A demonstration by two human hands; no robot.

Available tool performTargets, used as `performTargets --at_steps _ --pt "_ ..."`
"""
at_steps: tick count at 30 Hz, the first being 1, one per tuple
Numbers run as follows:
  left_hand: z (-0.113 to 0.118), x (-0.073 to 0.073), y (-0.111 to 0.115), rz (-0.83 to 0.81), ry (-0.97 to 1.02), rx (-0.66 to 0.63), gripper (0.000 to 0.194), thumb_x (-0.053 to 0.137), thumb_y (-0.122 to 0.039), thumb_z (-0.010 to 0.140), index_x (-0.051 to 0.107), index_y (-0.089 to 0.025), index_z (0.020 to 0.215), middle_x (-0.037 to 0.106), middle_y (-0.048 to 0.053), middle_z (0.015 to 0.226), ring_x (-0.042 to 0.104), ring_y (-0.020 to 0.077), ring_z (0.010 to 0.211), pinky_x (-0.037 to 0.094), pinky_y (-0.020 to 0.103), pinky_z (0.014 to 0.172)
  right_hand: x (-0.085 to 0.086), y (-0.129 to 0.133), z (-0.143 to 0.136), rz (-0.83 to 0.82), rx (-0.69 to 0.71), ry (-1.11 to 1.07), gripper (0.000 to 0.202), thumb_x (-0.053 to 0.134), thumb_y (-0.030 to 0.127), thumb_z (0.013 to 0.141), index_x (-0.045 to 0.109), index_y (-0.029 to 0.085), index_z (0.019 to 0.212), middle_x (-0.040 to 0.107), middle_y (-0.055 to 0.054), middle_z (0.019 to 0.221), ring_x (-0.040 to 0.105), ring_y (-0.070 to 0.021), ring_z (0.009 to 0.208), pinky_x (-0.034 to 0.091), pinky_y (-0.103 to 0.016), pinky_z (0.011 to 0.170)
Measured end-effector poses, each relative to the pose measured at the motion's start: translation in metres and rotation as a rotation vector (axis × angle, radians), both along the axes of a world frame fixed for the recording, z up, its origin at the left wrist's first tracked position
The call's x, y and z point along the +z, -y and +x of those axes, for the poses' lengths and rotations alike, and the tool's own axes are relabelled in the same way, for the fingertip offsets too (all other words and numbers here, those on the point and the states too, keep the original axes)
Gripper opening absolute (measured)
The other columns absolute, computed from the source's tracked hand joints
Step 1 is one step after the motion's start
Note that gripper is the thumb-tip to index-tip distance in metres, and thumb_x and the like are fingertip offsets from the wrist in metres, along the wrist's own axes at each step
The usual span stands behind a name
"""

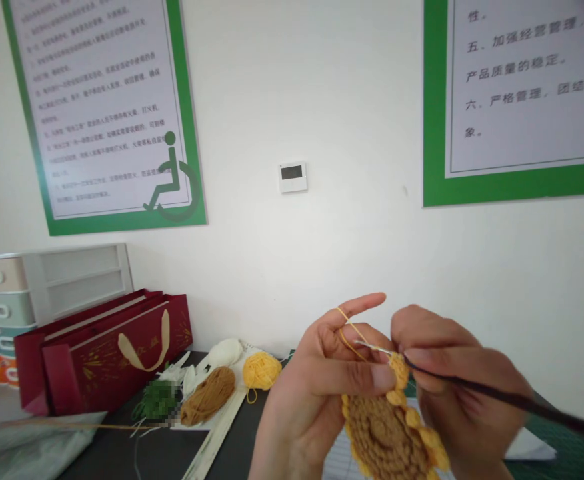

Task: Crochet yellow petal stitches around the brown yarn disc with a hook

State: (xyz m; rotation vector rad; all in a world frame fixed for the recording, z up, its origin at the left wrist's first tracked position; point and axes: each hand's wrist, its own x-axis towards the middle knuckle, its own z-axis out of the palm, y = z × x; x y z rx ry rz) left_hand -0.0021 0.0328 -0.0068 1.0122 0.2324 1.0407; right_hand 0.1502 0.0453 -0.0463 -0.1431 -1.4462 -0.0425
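My left hand (317, 373) pinches the yellow edge of a round crochet piece (387, 430), brown in the middle with yellow stitches around it. Its index finger is raised, and yellow yarn (355, 327) runs over it down to the work. In my right hand (465, 387) is a crochet hook (477, 387) with a dark handle and a thin silver tip. The tip passes through the yellow stitches at the top edge and points left toward the strand. Part of the piece is hidden behind my right fingers and the lower frame edge.
Left of my hands on the dark table lie a yellow yarn ball (262, 370), a brown skein (209, 395), white yarn (225, 352) and green yarn (156, 400). Dark red gift bags (112, 360) stand beside drawer boxes (5, 310). Paper (529, 445) lies at right.
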Motion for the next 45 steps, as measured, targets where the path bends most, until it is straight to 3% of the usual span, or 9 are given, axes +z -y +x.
performTargets --at_steps 4,7,16,22,27,36,40,43,45 --pt "-0.008 0.0 -0.003 0.112 -0.018 -0.007 0.072 0.083 0.0 0.058 0.07 -0.016 0.128 0.071 0.003 0.074 0.065 0.0172 0.07 0.047 0.027 0.066 0.004 0.006 -0.016 -0.149 0.35 -0.164 0.004 0.061 0.023 0.098 0.065 0.024 0.099 0.064 -0.001 0.071 0.057 -0.0163 0.063 0.05 -0.035 0.06" --pt "-0.014 0.001 -0.004 0.159 -0.038 -0.009 0.067 0.083 -0.002 0.059 0.073 -0.019 0.123 0.07 0.003 0.072 0.067 0.0227 0.076 0.049 0.033 0.071 0.006 0.009 -0.018 -0.253 0.423 -0.2 0.008 0.054 0.028 0.102 0.061 0.026 0.101 0.065 0.0 0.069 0.058 -0.0169 0.063 0.051 -0.033 0.06" --pt "-0.017 0.001 -0.002 0.236 -0.08 0.001 0.04 0.088 -0.01 0.06 0.081 -0.021 0.098 0.069 0.004 0.071 0.066 0.0226 0.073 0.049 0.035 0.071 0.015 0.014 -0.014 -0.567 0.714 -0.118 0.025 0.044 0.032 0.104 0.058 0.024 0.086 0.052 0.003 0.06 0.047 -0.0125 0.052 0.044 -0.024 0.049" --pt "-0.012 0.002 0.006 0.352 -0.147 0.323 0.053 0.089 -0.011 0.069 0.076 -0.024 0.119 0.069 0.002 0.076 0.065 0.0179 0.074 0.051 0.029 0.07 0.011 0.006 -0.017 -0.587 0.553 -0.09 0.02 0.062 0.032 0.098 0.057 0.022 0.081 0.057 0.002 0.07 0.054 -0.0118 0.062 0.048 -0.024 0.057" --pt "-0.012 0.003 0.004 0.33 -0.175 0.37 0.055 0.091 -0.01 0.066 0.077 -0.022 0.118 0.069 0.002 0.077 0.061 0.0142 0.068 0.05 0.026 0.065 0.01 0.0 -0.009 -0.363 0.198 0.037 0.005 0.065 0.019 0.095 0.065 0.024 0.092 0.063 -0.001 0.082 0.063 -0.015 0.075 0.053 -0.027 0.064" --pt "-0.002 -0.002 -0.007 0.245 -0.117 0.407 0.062 0.086 -0.004 0.064 0.073 -0.016 0.123 0.074 0.002 0.076 0.067 0.0161 0.068 0.052 0.028 0.067 0.001 -0.01 0.002 0.049 -0.417 0.17 0.025 0.067 0.007 0.087 0.066 0.03 0.097 0.074 -0.001 0.09 0.068 -0.0208 0.085 0.055 -0.041 0.077" --pt "0.002 -0.003 -0.012 0.097 -0.103 0.268 0.059 0.08 0.002 0.064 0.074 -0.011 0.121 0.074 0.002 0.078 0.069 0.0151 0.07 0.054 0.027 0.074 -0.006 -0.017 -0.002 0.07 -0.35 0.033 0.017 0.068 0.014 0.09 0.067 0.031 0.094 0.073 -0.001 0.092 0.069 -0.0213 0.088 0.056 -0.043 0.08" --pt "0.0 -0.001 -0.013 0.079 -0.119 0.149 0.061 0.077 0.004 0.066 0.073 -0.012 0.125 0.075 0.003 0.081 0.072 0.0169 0.076 0.054 0.026 0.075 -0.002 -0.015 -0.005 -0.109 -0.211 -0.013 0.004 0.06 0.03 0.099 0.062 0.031 0.097 0.071 -0.002 0.093 0.07 -0.0214 0.089 0.058 -0.042 0.08" --pt "-0.001 0.001 -0.012 0.127 -0.144 0.135 0.064 0.074 0.005 0.069 0.071 -0.015 0.129 0.076 0.004 0.084 0.073 0.0171 0.076 0.054 0.026 0.075 0.002 -0.011 -0.005 -0.278 -0.018 0.025 0.01 0.058 0.039 0.101 0.06 0.03 0.095 0.071 -0.002 0.093 0.071 -0.0207 0.089 0.059 -0.041 0.08"
